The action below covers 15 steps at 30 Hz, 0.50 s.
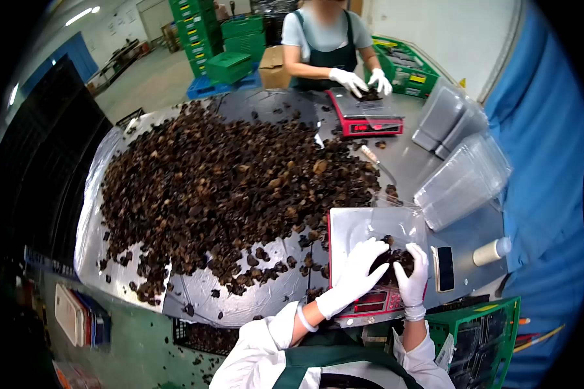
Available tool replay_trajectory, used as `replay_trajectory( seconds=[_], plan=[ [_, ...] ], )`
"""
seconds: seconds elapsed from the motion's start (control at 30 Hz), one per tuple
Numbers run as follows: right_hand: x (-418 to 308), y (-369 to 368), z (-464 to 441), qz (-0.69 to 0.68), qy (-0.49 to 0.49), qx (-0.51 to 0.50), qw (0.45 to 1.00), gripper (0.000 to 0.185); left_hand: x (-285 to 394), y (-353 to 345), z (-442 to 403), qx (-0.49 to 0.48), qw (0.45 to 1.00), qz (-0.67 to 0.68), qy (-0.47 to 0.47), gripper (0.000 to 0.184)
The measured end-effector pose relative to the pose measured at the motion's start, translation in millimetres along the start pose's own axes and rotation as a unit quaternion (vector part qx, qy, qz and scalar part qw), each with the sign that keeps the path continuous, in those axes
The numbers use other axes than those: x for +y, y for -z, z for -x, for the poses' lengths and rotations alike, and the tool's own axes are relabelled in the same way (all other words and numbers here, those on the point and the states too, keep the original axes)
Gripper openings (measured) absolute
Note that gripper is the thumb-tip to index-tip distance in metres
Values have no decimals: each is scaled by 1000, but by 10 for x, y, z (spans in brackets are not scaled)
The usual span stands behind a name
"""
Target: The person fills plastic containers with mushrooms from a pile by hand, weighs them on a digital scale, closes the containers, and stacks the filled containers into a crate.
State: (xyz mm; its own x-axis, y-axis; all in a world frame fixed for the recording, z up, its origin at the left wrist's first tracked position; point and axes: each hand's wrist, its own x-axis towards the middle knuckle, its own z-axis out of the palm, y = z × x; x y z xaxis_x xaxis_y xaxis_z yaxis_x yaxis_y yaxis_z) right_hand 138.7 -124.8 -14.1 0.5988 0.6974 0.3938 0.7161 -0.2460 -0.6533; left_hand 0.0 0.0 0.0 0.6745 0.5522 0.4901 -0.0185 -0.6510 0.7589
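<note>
A white glove covers my left hand [361, 267], whose fingers and thumb curve around dark brown, mushroom-like pieces [389, 260]. From the other side, my right hand [412, 275], gloved too, cups the same small heap. Both hands are over a red and white weighing scale [344, 236]. A clear plastic container [396, 223] lies on the scale's plate, with the pieces at its near part. The scale's display [370, 301] is partly covered by my left wrist. To the left, a large heap of the same brown pieces [220, 181] spreads over the table.
Stacked clear containers [464, 178], a phone [444, 269] and a white bottle [492, 251] are on the right. A green crate [477, 337] stands near my right side. Opposite, a co-worker [328, 48] in white gloves handles pieces on another red scale [363, 117].
</note>
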Motion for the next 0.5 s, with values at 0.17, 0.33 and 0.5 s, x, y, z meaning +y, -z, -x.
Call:
replay_trajectory(
  seconds=[0.17,0.33,0.5],
  plan=[
    [-153,26,-43,30,30,57,997,41,-522,310,686,3,992,-128,-17,35],
    [-682,-299,31,5,76,34,996,37,-1188,675,1230,-138,942,-304,28,45],
    [-1299,-930,200,7,90,-47,995,33,-1759,1493,1639,-133,916,-375,61,28]
  ],
)
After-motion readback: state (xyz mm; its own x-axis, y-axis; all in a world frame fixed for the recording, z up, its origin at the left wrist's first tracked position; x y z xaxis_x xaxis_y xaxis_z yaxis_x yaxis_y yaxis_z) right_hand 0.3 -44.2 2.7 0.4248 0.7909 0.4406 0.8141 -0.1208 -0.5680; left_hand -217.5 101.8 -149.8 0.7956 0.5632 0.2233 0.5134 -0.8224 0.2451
